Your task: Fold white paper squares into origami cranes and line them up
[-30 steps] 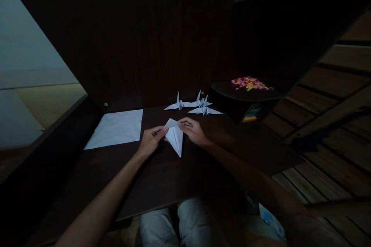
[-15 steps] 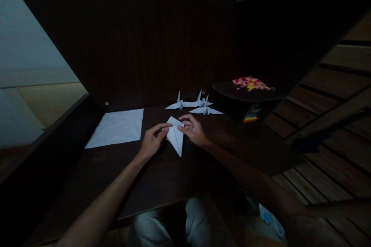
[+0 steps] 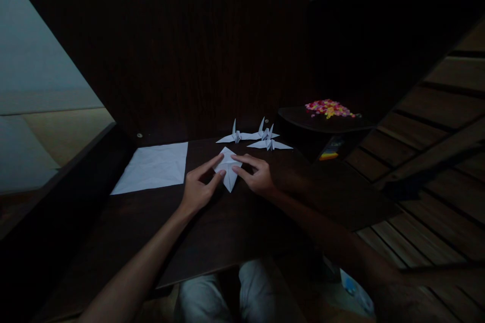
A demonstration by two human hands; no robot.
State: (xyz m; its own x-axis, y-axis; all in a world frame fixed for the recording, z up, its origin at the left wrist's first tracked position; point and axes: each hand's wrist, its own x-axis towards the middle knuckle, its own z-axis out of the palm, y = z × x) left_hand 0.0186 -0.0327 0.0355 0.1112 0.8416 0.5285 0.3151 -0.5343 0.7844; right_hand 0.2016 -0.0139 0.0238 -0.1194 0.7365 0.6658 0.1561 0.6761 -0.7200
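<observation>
Seen from above in dim light, the left grip (image 3: 197, 189) and right grip (image 3: 260, 177) are bare hands with slim fingers. The left forearm (image 3: 147, 257) and right forearm (image 3: 303, 212) are also bare, slender, the right one in deeper shadow. Light grey trousers (image 3: 202, 298) cover both legs, the cloth plain and softly creased.

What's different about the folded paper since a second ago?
The white kite-shaped folded paper moved slightly forward, and its bottom part looks shorter. The left grip and right grip now have thumb and forefinger spread apart, both still touching it. The white folded-paper birds, flat white paper sheet and pile of small colourful pieces stayed put.
</observation>
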